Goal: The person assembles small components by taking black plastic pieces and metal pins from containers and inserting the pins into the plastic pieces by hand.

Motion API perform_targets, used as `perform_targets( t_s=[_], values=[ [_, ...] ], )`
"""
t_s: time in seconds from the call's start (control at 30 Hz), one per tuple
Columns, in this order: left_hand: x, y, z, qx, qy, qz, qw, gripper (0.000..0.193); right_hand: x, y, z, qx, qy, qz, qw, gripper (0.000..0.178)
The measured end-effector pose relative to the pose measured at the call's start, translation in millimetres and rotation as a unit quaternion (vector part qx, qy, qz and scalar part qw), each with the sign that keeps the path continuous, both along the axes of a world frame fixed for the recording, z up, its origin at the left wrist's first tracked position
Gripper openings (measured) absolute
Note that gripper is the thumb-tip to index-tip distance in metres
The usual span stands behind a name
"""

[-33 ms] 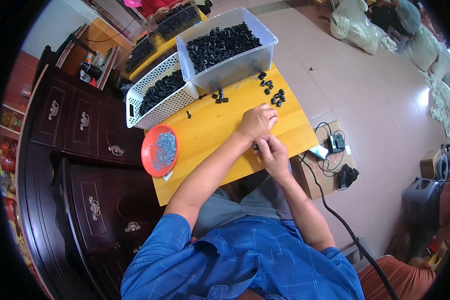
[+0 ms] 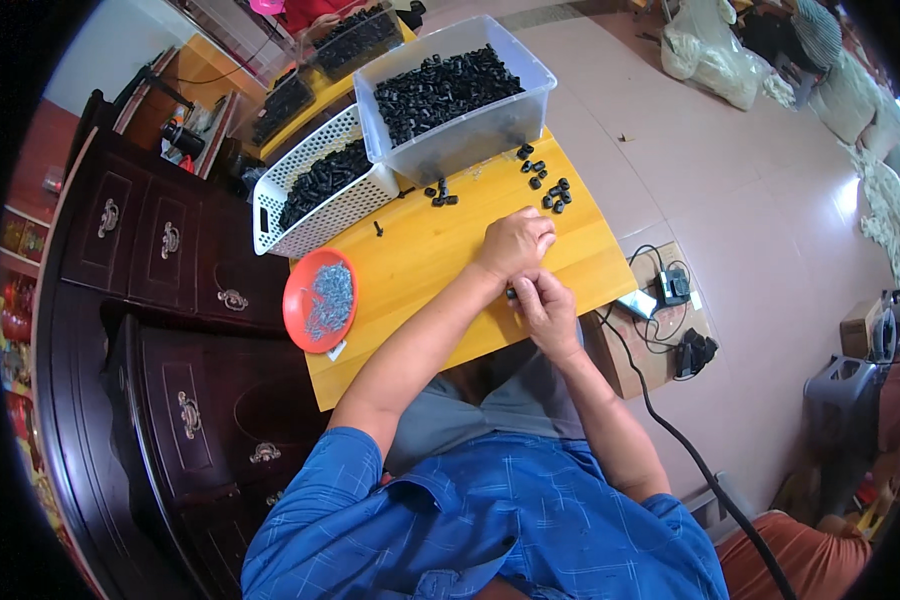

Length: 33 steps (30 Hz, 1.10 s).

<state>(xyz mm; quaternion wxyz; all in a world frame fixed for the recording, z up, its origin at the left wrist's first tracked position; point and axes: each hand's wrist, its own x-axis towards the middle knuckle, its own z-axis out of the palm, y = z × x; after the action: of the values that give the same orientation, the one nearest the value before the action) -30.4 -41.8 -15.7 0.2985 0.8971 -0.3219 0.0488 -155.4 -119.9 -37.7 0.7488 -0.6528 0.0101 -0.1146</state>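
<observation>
Hands: no visible shift since the earlier frame, same pose.
Black part point(image 2: 512, 294): at the right fingertips, just below the left wrist, over the table's near edge; mostly hidden.
Right hand point(image 2: 548, 312): narrow pinch, thumb and fingers on that part.
Left hand point(image 2: 515, 245): fingers curled in, just above the right hand; can't tell what it holds.
Loose black pieces point(image 2: 558, 207): scattered on the yellow table point(image 2: 410, 265), beyond the left hand.
Red dish point(image 2: 296, 310): left side of table, grey screws point(image 2: 330, 302) inside.
White basket point(image 2: 340, 215): far left, black parts inside.
Clear bin point(image 2: 470, 140): right of basket, heaped with black parts.
</observation>
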Motion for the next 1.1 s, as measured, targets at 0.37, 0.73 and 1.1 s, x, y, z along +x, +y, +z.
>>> perform_targets(
  t_s=[0.37,0.73,1.1],
  values=[
    [-9.9,41.1,-2.8,-0.133,0.021,0.049,0.990,0.006,7.1,-1.8,-5.5,-0.034,-0.042,-0.006,0.998,0.011],
    [-65.6,91.7,35.5,-0.375,0.282,0.097,0.878,0.006,15.1,-10.6,6.3,0.180,0.047,0.073,0.980,0.023],
    [-75.6,78.8,49.3,-0.345,0.253,0.057,0.902,0.012,20.2,-6.6,4.5,0.237,0.020,0.157,0.959,0.020]
  ],
)
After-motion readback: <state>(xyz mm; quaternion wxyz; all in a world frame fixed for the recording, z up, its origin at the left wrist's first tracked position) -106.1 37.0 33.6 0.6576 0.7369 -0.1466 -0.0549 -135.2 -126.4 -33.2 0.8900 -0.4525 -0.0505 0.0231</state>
